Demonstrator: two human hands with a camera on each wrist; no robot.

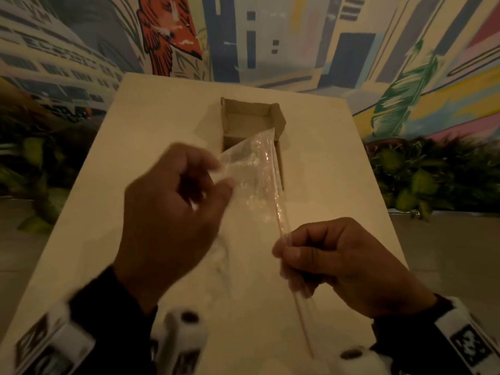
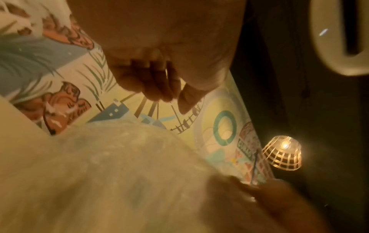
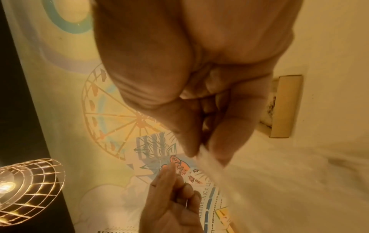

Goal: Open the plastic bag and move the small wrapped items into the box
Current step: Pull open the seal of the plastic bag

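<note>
Two hands pinching clear plastic bag [image 1: 251, 169], left hand [image 1: 173, 209], right hand [image 1: 338, 258], box [image 1: 251, 123] behind.

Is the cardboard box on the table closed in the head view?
No. The cardboard box sits with its top open, its bare inside showing behind the plastic bag.

The plastic bag [image 1: 253, 182] is held above the counter [image 1: 338, 190], stretched between the two hands. The left hand [image 1: 173, 212] pinches one edge of it; the right hand [image 1: 343, 263], nearer the person and to the right of the left hand, pinches the sealed edge, which runs on below that hand. The box [image 1: 251, 123] sits on the counter beyond both hands, and the far end of the bag overlaps its near part. A mural wall [image 1: 297, 36] stands behind the counter, beyond the box.
</note>
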